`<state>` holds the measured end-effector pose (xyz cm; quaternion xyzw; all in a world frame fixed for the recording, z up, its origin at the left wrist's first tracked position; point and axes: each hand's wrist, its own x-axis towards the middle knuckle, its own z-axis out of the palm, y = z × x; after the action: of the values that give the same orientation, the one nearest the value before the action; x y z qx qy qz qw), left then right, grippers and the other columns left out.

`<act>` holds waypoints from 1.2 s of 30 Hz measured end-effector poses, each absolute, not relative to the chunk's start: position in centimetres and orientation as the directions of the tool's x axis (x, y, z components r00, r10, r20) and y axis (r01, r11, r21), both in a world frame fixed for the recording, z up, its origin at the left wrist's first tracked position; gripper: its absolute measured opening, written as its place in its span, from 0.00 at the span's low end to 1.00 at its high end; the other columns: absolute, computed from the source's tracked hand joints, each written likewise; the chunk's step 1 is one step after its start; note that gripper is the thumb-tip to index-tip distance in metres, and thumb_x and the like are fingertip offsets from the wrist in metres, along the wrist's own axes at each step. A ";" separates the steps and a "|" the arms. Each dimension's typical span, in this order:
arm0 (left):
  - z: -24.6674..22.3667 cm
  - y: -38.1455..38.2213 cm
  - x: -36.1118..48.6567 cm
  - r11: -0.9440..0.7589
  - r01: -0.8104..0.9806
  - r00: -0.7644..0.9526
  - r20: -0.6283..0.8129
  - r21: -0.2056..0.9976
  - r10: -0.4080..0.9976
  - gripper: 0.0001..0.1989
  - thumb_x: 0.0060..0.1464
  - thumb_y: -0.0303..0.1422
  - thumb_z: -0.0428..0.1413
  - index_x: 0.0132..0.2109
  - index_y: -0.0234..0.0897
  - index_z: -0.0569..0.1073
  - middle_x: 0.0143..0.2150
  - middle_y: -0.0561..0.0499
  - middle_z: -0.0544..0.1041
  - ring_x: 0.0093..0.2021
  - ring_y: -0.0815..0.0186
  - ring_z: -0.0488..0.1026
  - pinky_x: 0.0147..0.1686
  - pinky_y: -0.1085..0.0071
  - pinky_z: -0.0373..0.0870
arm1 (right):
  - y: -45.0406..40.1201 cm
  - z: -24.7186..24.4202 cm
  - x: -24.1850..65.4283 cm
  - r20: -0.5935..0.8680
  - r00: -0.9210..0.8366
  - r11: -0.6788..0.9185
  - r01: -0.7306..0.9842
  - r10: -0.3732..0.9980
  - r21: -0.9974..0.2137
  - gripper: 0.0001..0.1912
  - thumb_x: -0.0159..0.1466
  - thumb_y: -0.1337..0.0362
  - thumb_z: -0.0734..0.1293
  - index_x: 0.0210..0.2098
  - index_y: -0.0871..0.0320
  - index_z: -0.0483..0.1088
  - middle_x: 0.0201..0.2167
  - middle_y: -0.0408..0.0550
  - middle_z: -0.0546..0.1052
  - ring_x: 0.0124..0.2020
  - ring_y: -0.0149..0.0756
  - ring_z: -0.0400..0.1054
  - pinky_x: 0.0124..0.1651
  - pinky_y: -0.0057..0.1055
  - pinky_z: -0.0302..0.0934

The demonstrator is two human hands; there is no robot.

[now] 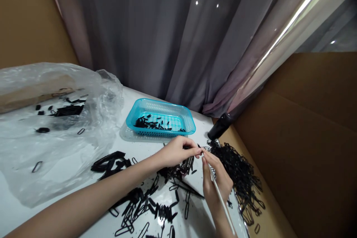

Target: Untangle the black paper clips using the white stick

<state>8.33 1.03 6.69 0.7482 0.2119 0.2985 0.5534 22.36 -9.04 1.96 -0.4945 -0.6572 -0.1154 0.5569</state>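
My left hand (178, 152) reaches in from the lower left, thumb and forefinger pinched on a small dark piece, too small to name. Its fingertips meet those of my right hand (218, 176). A thin white stick (220, 195) lies in my right hand, its upper end at the pinched fingertips and its lower end crossing the wrist. Beneath my left hand is a heap of small black parts (188, 165), partly hidden. More black oblong loops (134, 212) and short black pieces (164, 210) lie scattered on the white tabletop in front of me.
A blue perforated basket (189, 119) behind my hands holds small black pieces. Right of my hands stands a black cylindrical object (219, 126), tilted, beside a large pile of black loops (237, 171). Clear plastic sheeting (64, 148) covers the left side. Cardboard walls (306, 126) and a grey curtain (139, 26) enclose the table.
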 end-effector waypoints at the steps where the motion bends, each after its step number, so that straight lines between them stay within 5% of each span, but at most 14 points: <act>1: 6.6 1.1 8.4 -0.296 -0.020 0.734 0.215 0.955 0.645 0.12 0.57 0.38 0.57 0.31 0.34 0.78 0.32 0.49 0.81 0.37 0.62 0.76 0.40 0.71 0.68 | -9.1 2.0 22.3 0.845 0.121 0.483 0.774 0.522 -0.409 0.15 0.64 0.74 0.65 0.46 0.53 0.74 0.45 0.49 0.80 0.46 0.43 0.76 0.50 0.43 0.71; 15: 6.3 0.3 8.6 -0.424 0.067 0.672 0.273 0.903 0.688 0.06 0.54 0.30 0.54 0.30 0.34 0.73 0.31 0.51 0.77 0.35 0.64 0.73 0.37 0.71 0.67 | -9.2 2.2 20.9 0.740 0.369 0.342 0.711 0.562 -0.614 0.08 0.66 0.66 0.65 0.40 0.56 0.77 0.41 0.50 0.82 0.42 0.41 0.78 0.47 0.37 0.72; 25: 6.2 0.8 8.2 -0.544 0.018 0.723 0.365 0.839 0.586 0.08 0.59 0.30 0.52 0.32 0.35 0.72 0.31 0.52 0.76 0.34 0.66 0.72 0.35 0.73 0.66 | -9.2 3.1 21.9 0.439 0.522 0.270 0.368 0.732 -0.889 0.12 0.64 0.57 0.67 0.38 0.58 0.77 0.37 0.51 0.81 0.41 0.43 0.77 0.45 0.39 0.72; 29: 5.7 0.8 8.4 -0.568 0.026 0.703 0.389 0.822 0.595 0.08 0.60 0.31 0.52 0.34 0.35 0.73 0.33 0.52 0.77 0.35 0.66 0.73 0.37 0.73 0.66 | -9.1 2.7 21.8 0.465 0.522 0.273 0.404 0.715 -0.873 0.11 0.64 0.58 0.67 0.39 0.58 0.77 0.38 0.51 0.82 0.41 0.43 0.77 0.45 0.38 0.73; 36: 5.6 -0.3 9.1 -0.461 0.049 0.611 0.339 0.886 0.716 0.06 0.56 0.29 0.54 0.33 0.35 0.75 0.34 0.50 0.80 0.36 0.64 0.76 0.40 0.71 0.69 | -9.0 1.8 21.2 0.712 0.420 0.358 0.653 0.563 -0.667 0.07 0.64 0.65 0.67 0.40 0.55 0.77 0.41 0.49 0.82 0.42 0.41 0.78 0.48 0.38 0.72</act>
<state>9.12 -0.26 5.64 0.7728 0.2472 0.3653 0.4564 21.18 -9.04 1.79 -0.5656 -0.5375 -0.0362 0.6244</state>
